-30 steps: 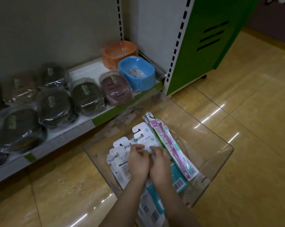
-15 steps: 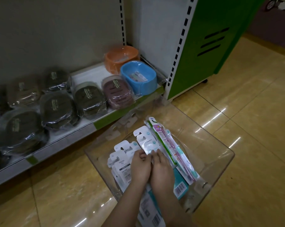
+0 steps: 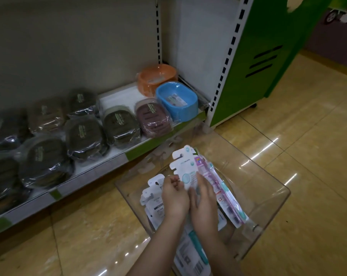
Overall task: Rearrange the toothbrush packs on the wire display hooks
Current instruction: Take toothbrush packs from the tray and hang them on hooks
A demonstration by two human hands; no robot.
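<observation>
Kneeling-height view over a clear plastic bin [image 3: 272, 198] standing on the glossy tan tile floor [image 3: 308, 148], its far corner close under the green-edged lip of the bottom shelf [image 3: 116, 156]; open floor lies to the right of the bin and toward the green end panel [image 3: 258, 56]. Inside the bin, both hands meet over a fanned bundle of toothbrush packs [image 3: 185, 168]: the left hand [image 3: 173, 196] pinches the bundle's lower left edge with curled fingers, and the right hand [image 3: 203, 204] curls around it from the right. The packs are flat white cards with hang-hole tabs at the top and a teal round mark; a pink-and-teal pack [image 3: 224, 192] lies slantwise beside them. Printing and barcodes show, but none is legible. Wrapped dark soap dishes [image 3: 85, 136], an orange tub [image 3: 156, 78] and a blue tub [image 3: 176, 102] occupy the shelf.
</observation>
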